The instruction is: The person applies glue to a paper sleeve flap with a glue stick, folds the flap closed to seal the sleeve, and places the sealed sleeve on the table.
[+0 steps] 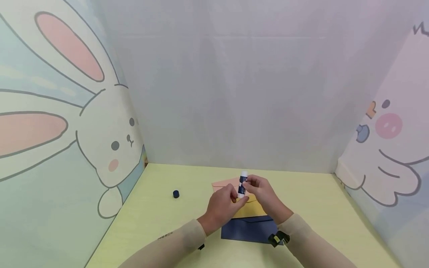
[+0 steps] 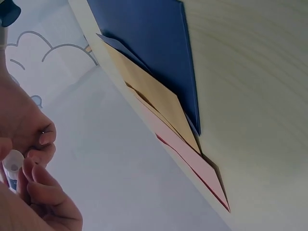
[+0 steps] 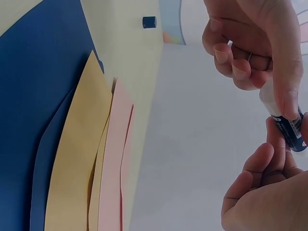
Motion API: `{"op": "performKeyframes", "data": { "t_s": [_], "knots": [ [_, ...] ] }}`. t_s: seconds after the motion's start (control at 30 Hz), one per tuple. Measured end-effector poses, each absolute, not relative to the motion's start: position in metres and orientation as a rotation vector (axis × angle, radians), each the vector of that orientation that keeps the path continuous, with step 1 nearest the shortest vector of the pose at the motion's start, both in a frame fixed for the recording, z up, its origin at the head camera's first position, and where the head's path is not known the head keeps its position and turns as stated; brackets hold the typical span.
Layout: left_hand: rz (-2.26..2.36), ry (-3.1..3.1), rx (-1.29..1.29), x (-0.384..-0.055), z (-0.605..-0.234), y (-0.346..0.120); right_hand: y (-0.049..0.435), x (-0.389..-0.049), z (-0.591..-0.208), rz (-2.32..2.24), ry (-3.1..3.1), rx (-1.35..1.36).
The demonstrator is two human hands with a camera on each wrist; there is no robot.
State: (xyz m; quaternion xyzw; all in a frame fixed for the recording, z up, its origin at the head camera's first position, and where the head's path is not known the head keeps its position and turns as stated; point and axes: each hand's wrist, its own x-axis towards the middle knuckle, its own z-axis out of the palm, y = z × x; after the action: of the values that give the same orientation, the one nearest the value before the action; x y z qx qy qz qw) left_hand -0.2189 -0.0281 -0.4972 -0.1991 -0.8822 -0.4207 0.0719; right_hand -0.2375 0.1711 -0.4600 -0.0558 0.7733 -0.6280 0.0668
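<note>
A glue stick point(image 1: 242, 185), dark blue with white ends, is held upright in front of me above the envelopes. My left hand point(image 1: 221, 207) pinches its white lower end between thumb and fingers. Higher up, my right hand point(image 1: 264, 193) pinches the dark blue body from the right. In the right wrist view the label of the glue stick point(image 3: 288, 130) shows between both hands. Below lie overlapping envelopes: a pink one point(image 3: 113, 159) at the back, a yellow one point(image 1: 249, 211) in the middle and a dark blue one point(image 1: 244, 230) nearest me.
A small dark blue cap point(image 1: 175, 194) stands on the pale yellow table point(image 1: 151, 223), left of the envelopes. A plain grey-white wall point(image 1: 228, 93) closes the back. Side panels carry a cartoon rabbit point(image 1: 107, 149) and another cartoon animal point(image 1: 395, 156).
</note>
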Motion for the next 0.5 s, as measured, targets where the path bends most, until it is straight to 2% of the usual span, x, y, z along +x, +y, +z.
{"op": "performKeyframes", "data": {
  "t_s": [0.3,0.5],
  "knots": [
    [-1.393,-2.622,-0.658,-0.2151,-0.4971,-0.0267,0.1728,-0.2378,-0.4597,-1.888,2.349,-0.164],
    [-1.699,-2.585,-0.638,-0.215,-0.4955,-0.0242,0.1754,-0.237,-0.459,-1.887,2.341,-0.167]
  ]
}}
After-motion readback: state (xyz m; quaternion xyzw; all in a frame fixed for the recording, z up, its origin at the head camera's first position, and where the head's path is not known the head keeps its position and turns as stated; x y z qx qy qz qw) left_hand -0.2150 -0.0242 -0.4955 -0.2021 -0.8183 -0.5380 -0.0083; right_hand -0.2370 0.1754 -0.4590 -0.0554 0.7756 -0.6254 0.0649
